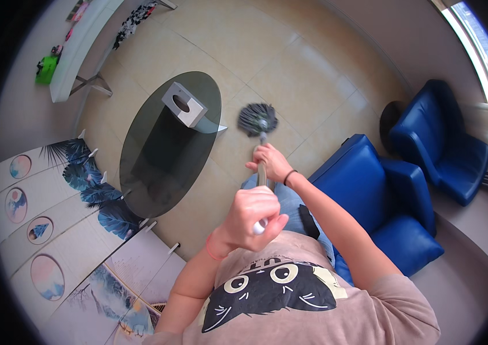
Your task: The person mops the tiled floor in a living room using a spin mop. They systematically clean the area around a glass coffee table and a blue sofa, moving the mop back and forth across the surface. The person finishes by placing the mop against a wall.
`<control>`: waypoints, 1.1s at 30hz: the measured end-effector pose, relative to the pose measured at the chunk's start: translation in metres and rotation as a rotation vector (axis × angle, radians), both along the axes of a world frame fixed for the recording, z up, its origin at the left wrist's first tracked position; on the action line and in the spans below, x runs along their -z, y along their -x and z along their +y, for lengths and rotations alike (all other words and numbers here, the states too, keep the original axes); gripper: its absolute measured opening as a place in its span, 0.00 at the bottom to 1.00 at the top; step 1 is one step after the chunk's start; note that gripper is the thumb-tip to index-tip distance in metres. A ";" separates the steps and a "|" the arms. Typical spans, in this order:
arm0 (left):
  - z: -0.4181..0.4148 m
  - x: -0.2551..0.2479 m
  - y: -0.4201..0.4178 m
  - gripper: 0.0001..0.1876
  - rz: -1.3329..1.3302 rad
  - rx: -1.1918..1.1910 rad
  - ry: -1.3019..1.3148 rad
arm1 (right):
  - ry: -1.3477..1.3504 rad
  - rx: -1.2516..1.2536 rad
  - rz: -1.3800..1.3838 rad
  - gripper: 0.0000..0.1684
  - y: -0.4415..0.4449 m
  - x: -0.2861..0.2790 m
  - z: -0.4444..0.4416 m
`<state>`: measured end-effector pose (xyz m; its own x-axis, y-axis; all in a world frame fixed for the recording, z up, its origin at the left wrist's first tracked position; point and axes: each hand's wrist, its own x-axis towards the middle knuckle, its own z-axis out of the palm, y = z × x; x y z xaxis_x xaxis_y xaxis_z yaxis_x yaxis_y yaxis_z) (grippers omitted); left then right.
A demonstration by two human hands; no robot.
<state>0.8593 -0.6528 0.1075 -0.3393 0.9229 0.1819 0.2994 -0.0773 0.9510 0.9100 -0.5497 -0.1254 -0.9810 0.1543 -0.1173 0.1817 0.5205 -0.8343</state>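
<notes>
Both hands are closed round the pole of a mop. My left hand [249, 215], with a pinkish band at the wrist, grips it near the white top end of the mop handle [262, 174]. Farther down the pole, my right hand [273, 163] holds it just above the mop head; a dark band circles that wrist. The round grey string mop head [258, 118] is on the beige tiled floor [296, 82], to the right of an oval glass table [170, 146].
A grey tissue box [184, 104] stands on the glass table. Blue armchairs [347, 181] line the right side. At the left are decorated folding panels [54, 198] with white feet jutting onto the floor. A white table [82, 47] with metal legs stands against the far left wall.
</notes>
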 end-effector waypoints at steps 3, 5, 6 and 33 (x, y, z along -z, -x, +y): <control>-0.008 0.005 -0.006 0.10 -0.128 0.064 0.000 | -0.015 0.054 -0.072 0.18 -0.047 -0.005 -0.002; -0.011 0.013 -0.011 0.10 -0.200 0.108 0.003 | -0.005 0.095 -0.155 0.16 -0.072 -0.004 -0.001; -0.011 0.018 -0.014 0.11 -0.237 0.089 0.025 | 0.001 0.098 -0.215 0.15 -0.082 -0.004 0.001; -0.159 0.028 0.015 0.09 0.049 0.071 0.063 | 0.057 0.134 0.122 0.20 0.033 0.047 -0.151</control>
<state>0.8446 -0.8123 0.0791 -0.2646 0.9544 0.1380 0.3419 -0.0410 0.9388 0.8772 -0.7005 -0.1720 -0.9595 0.2814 -0.0111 0.1422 0.4501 -0.8816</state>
